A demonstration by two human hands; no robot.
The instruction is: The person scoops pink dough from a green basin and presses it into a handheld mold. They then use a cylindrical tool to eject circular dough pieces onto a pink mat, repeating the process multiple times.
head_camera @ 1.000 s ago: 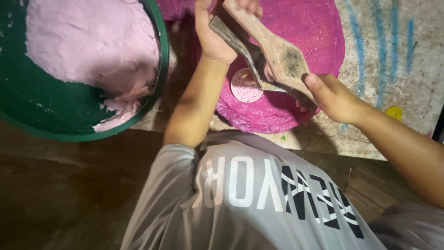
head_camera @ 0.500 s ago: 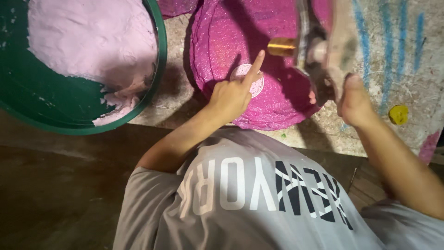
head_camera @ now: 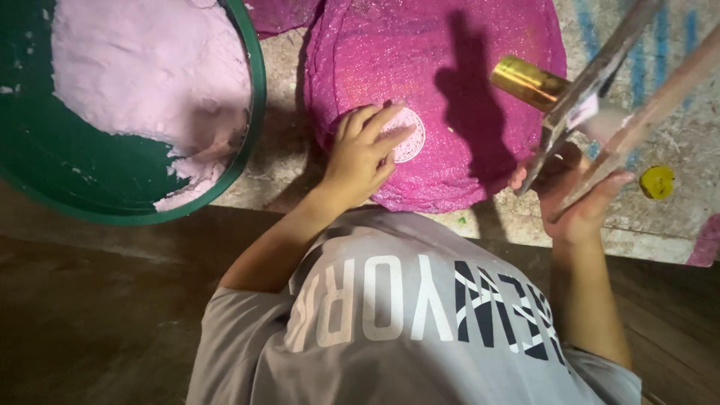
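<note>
Pressing with spread fingers, your left hand (head_camera: 364, 154) flattens the small pink disc (head_camera: 409, 135) on the magenta mat (head_camera: 480, 67), so it stays in place. Your right hand (head_camera: 574, 202) has its fingers closed around the wooden press (head_camera: 615, 90), lifted aside. Beside the mat, a green bowl (head_camera: 251, 97) of pink dough sits on the rough, stained bench (head_camera: 289, 172).

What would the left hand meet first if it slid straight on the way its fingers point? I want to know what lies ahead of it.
The left hand already has its fingertips on the small pale pink patterned disc. Beyond it lies only the magenta mesh mat, as far as the view shows.
</note>
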